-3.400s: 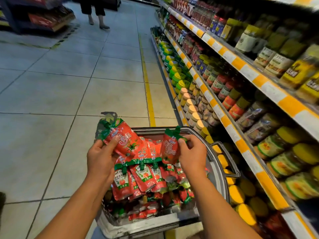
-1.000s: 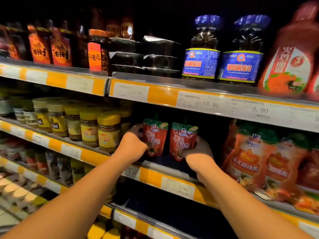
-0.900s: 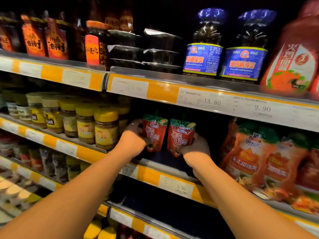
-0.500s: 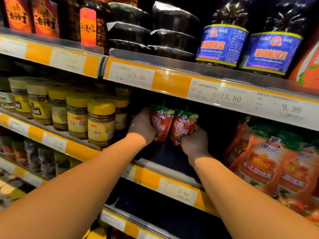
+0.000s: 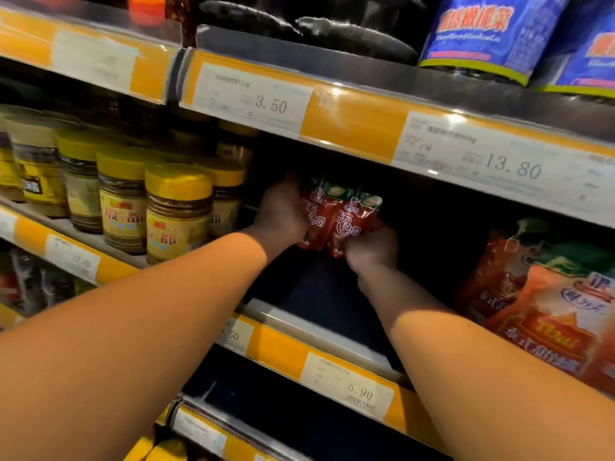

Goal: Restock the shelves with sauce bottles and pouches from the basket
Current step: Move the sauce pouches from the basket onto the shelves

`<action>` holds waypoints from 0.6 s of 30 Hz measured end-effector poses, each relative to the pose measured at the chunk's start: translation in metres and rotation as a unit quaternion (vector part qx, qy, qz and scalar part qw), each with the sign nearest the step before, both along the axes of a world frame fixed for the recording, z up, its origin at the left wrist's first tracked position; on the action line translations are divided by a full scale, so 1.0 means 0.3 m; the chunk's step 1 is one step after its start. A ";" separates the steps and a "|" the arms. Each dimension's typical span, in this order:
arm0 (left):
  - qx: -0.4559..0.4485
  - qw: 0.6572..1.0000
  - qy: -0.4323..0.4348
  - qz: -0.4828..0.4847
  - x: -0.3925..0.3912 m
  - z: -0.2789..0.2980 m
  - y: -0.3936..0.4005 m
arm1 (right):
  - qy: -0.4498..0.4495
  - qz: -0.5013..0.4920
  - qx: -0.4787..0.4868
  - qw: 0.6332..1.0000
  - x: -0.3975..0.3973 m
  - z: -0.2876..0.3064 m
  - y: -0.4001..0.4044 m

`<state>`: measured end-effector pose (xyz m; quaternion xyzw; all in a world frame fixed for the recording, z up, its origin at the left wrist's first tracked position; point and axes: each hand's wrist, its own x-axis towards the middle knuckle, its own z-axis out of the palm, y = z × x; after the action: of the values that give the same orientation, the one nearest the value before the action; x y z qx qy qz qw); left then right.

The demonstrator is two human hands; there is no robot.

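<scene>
— Presently, what is held by the hands?
— One red sauce pouch is gripped by the left hand (image 5: 281, 211), pouch (image 5: 314, 212); a second pouch (image 5: 351, 224) is gripped low down by the right hand (image 5: 372, 249). Both are held upright, touching, deep on the middle shelf (image 5: 319, 331).
— And alongside?
— Yellow-lidded jars (image 5: 176, 211) are ranged left; orange pouches (image 5: 545, 304) right.

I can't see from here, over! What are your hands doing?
Left hand holds left pouch, right hand holds right pouch. Both upright, deep in shelf gap. Jars left, bags right, nothing blocking.
</scene>
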<state>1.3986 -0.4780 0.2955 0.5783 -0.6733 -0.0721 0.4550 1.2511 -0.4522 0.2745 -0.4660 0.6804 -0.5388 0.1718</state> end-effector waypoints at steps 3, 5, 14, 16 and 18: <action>-0.006 1.000 -0.001 -0.005 0.009 0.005 -0.030 | 0.002 0.003 0.009 1.000 0.007 0.003 -0.023; -0.009 1.000 0.009 -0.008 0.015 0.007 -0.044 | 0.007 0.007 0.015 1.000 0.010 0.003 -0.039; 0.016 0.992 0.089 -0.093 0.023 0.001 -0.037 | 0.031 0.021 -0.005 0.999 0.023 -0.010 -0.067; 0.006 0.993 0.086 -0.078 0.023 0.002 -0.037 | 0.018 0.025 -0.014 0.999 0.021 -0.017 -0.066; 0.004 0.996 0.075 -0.055 0.015 0.001 -0.042 | 0.014 0.021 -0.017 1.000 0.020 -0.021 -0.065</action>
<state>1.4031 -0.4905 0.2959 0.5351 -0.6680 -0.1433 0.4969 1.2572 -0.4717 0.2684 -0.4906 0.6631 -0.5404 0.1659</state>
